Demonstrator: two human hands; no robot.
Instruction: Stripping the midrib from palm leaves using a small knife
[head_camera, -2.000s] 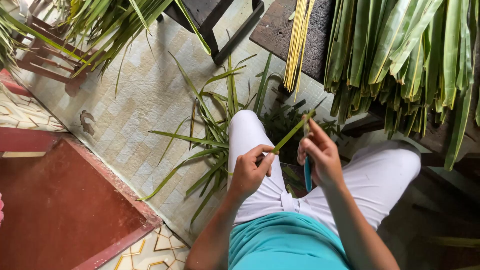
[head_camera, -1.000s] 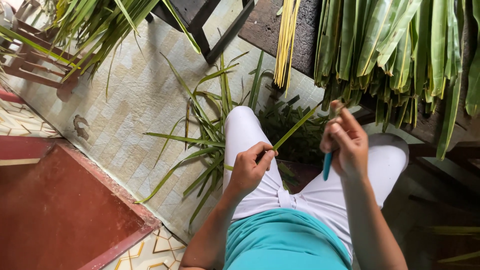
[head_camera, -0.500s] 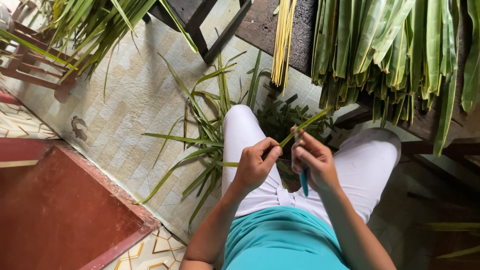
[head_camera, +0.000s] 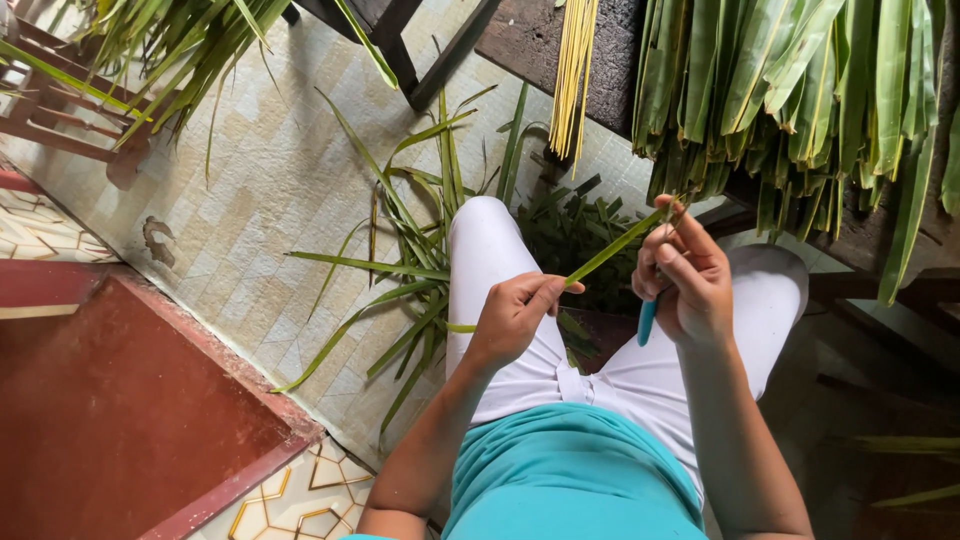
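The leaf strip (head_camera: 612, 246) I hold is bright green, and the knife handle (head_camera: 647, 322) is blue. My trousers (head_camera: 484, 250) are white, my shirt (head_camera: 570, 470) teal. At nine o'clock the floor (head_camera: 280, 180) is pale beige in a small brick pattern; at seven o'clock a step (head_camera: 110, 400) is dark red. At twelve o'clock hang yellow ribs (head_camera: 573, 70); at one o'clock, green leaves (head_camera: 800, 90) on a dark brown counter (head_camera: 530, 40).
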